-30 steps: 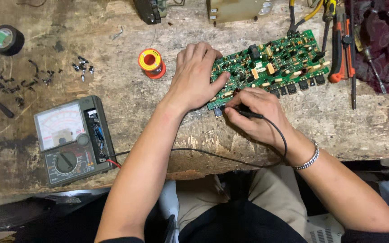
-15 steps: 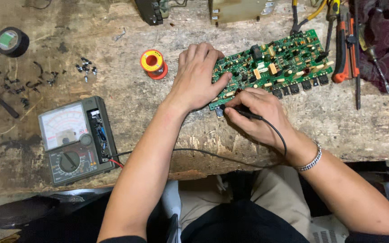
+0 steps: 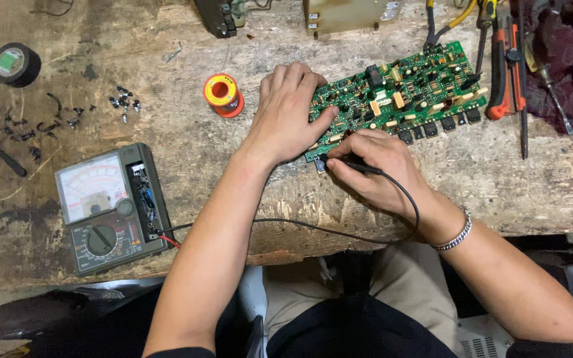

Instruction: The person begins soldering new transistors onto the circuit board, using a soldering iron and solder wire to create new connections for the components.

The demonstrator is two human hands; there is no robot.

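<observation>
Little has moved since earlier: the stiff, light, fragile circuit board (image 3: 399,96) is pinned flat on the tabletop (image 3: 187,119) by the spread left hand (image 3: 290,113); a slim black probe (image 3: 346,164) is pinched by the right hand (image 3: 379,172). Bare edges suit holding.

- Open wooden bench (image 3: 187,142) lies between the analog multimeter (image 3: 111,209) at lower left and the green circuit board (image 3: 399,99) at upper right
- A solder spool (image 3: 222,94) stands just left of the left hand (image 3: 290,113), narrowing that gap
- The left hand lies flat on the board's left end; the right hand (image 3: 373,169) pinches a black probe (image 3: 346,164) at the board's near edge, blocking that corner
- The probe's black lead (image 3: 286,224) trails across the front edge toward the multimeter
- Small loose screws (image 3: 124,103) and a roll of black tape (image 3: 16,64) dot the far left
- Pliers and screwdrivers (image 3: 509,73) crowd the board's right side
- Bare bench (image 3: 532,179) stays free below those tools
</observation>
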